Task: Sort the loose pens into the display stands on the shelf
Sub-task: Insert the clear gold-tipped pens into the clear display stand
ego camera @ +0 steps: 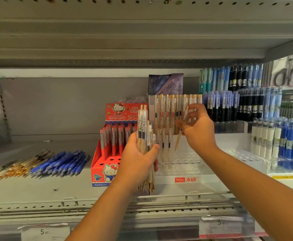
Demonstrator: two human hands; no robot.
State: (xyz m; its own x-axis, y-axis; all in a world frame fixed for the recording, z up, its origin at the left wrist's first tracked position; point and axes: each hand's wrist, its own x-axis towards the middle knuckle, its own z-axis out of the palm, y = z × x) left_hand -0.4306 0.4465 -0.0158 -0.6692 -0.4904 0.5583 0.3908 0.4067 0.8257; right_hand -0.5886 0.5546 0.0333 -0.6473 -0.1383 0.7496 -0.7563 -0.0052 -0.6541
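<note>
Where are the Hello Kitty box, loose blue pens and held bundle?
Hello Kitty box [105,171]: head view, red front panel.
loose blue pens [62,162]: head view, pile's middle.
held bundle [142,126]: head view, upper barrels.

Packaged scissors [288,76]; price labels [45,232].

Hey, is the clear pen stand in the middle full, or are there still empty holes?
Partly filled. The clear stand has gold-clipped pens in its back rows, while its front rows show empty holes.
</note>
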